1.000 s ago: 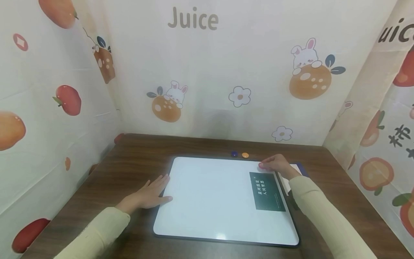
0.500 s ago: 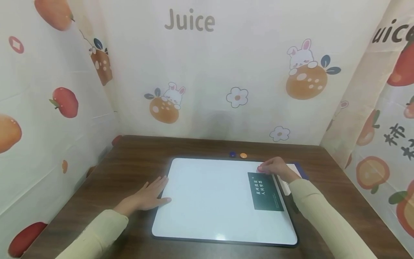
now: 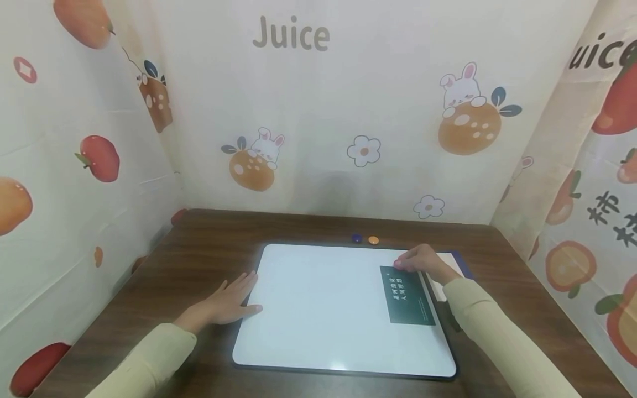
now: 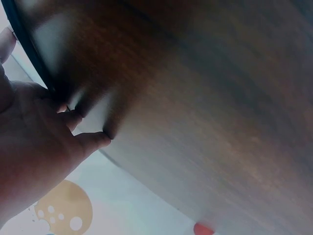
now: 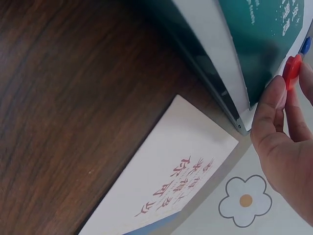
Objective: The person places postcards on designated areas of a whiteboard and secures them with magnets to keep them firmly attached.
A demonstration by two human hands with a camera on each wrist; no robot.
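A whiteboard point(image 3: 318, 309) with a dark rim lies flat on the table. On its right part is a dark green card point(image 3: 409, 301) with white characters. My right hand point(image 3: 423, 261) pinches a round red magnet point(image 5: 292, 71) between thumb and fingers at the card's far edge; whether the magnet touches the card I cannot tell. My left hand point(image 3: 226, 303) rests at the board's left edge, fingers spread and straight, with the thumb over the white surface. In the left wrist view the fingers point(image 4: 93, 142) touch the table beside the rim.
Behind the board's far edge lie a blue magnet point(image 3: 356, 239) and an orange magnet point(image 3: 374, 240). A white card with red characters point(image 5: 171, 171) lies on the table point(image 3: 199, 249) right of the board, partly under the right forearm. A printed cloth point(image 3: 323, 110) encloses the table.
My right hand has moved slightly nearer with the red magnet, from above the green card to its far edge. The left hand has stayed at the board's edge.
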